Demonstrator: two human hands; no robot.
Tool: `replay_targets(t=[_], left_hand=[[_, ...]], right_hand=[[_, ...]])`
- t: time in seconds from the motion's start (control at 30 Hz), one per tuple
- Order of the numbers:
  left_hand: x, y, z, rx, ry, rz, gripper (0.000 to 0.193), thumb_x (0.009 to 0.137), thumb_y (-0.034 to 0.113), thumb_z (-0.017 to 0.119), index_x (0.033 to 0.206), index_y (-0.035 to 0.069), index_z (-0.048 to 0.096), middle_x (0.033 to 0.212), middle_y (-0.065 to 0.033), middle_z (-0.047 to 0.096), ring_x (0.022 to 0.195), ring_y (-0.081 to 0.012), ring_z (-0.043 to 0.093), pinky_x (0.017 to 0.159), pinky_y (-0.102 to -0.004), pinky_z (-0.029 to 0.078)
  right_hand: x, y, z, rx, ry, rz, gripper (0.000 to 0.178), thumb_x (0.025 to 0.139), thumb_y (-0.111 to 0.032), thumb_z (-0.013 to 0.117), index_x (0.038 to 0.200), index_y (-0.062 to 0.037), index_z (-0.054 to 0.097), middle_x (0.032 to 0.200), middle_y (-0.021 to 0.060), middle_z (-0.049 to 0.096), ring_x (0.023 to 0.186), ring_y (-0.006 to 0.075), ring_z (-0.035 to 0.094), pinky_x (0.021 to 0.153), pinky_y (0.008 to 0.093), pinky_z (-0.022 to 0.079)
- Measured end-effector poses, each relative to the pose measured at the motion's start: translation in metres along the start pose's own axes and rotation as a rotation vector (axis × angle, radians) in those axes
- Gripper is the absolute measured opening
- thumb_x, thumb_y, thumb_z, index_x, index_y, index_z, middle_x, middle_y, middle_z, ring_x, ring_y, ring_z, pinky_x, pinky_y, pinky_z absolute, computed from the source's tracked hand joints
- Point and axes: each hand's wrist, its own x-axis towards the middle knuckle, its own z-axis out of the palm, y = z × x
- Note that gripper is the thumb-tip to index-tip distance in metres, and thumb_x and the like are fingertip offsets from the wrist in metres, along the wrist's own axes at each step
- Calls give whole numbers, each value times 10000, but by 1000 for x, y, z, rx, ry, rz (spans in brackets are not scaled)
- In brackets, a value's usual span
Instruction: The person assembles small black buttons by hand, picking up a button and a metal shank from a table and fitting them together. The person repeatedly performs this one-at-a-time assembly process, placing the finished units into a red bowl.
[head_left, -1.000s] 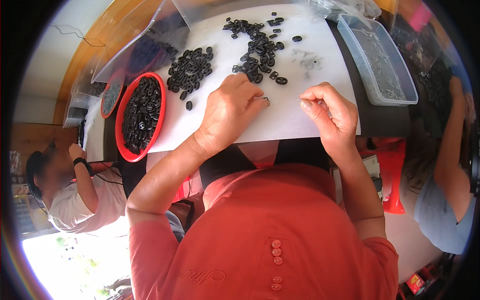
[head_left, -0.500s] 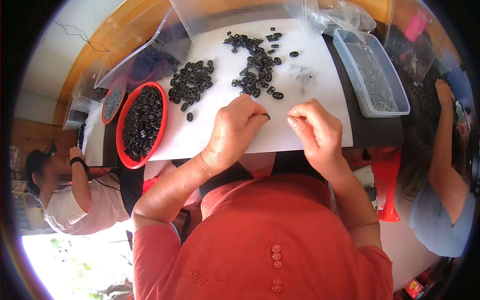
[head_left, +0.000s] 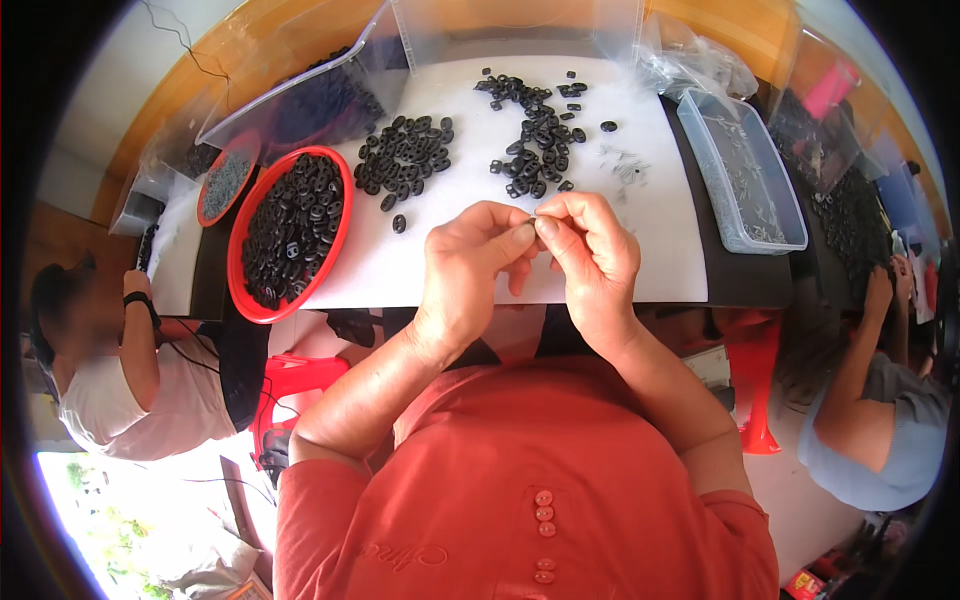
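Note:
My left hand (head_left: 468, 265) is closed in a pinch over the white work sheet (head_left: 400, 285), holding a small black oval piece (head_left: 532, 221) mostly hidden by the fingertips. Against it, my right hand (head_left: 600, 265) pinches too; its thin metal pin, visible a moment earlier, is now covered by the fingers. The fingertips of both hands meet. Beyond them lies a loose pile of black two-holed oval pieces (head_left: 540, 135), with a second pile of such pieces (head_left: 405, 155) to its left.
At left stands a red bowl (head_left: 343, 225) heaped with black pieces, beside a smaller red bowl (head_left: 203, 205) of grey bits. A clear plastic box (head_left: 740, 240) at right holds small silvery pins. Clear bins stand along the back. Other people work at far left and right.
My hands have come together, the right moving left until its fingertips meet the left's. A single oval piece near the right hand is now mostly out of sight. The view has shifted slightly.

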Motion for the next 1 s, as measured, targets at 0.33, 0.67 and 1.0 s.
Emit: replay_targets(t=[0.33, 0.67, 1.0], left_hand=[[10, -4, -14, 92, 41, 59, 113, 968, 63, 633, 1021, -37, 631, 826, -67, 645, 633, -109, 576, 530, -234, 444], [11, -5, -17, 120, 26, 62, 116, 951, 85, 645, 988, -25, 643, 779, -28, 637, 628, -74, 560, 533, -225, 471], [7, -9, -17, 100, 24, 107, 63, 936, 51, 642, 932, -12, 635, 764, -25, 634, 627, -70, 554, 518, -222, 455]], right_hand=[[17, 1, -8, -207, -127, -38, 61, 945, 16, 632, 981, -2, 587, 794, 68, 635, 676, 141, 590, 640, 266, 492], [17, 4, -5, -249, -172, -50, 54, 949, 15, 624, 967, -9, 579, 772, 80, 625, 639, 162, 590, 598, 274, 485], [19, 5, -7, -251, -256, -89, 77, 936, 23, 634, 950, -10, 566, 774, 80, 621, 633, 159, 587, 603, 277, 489]])
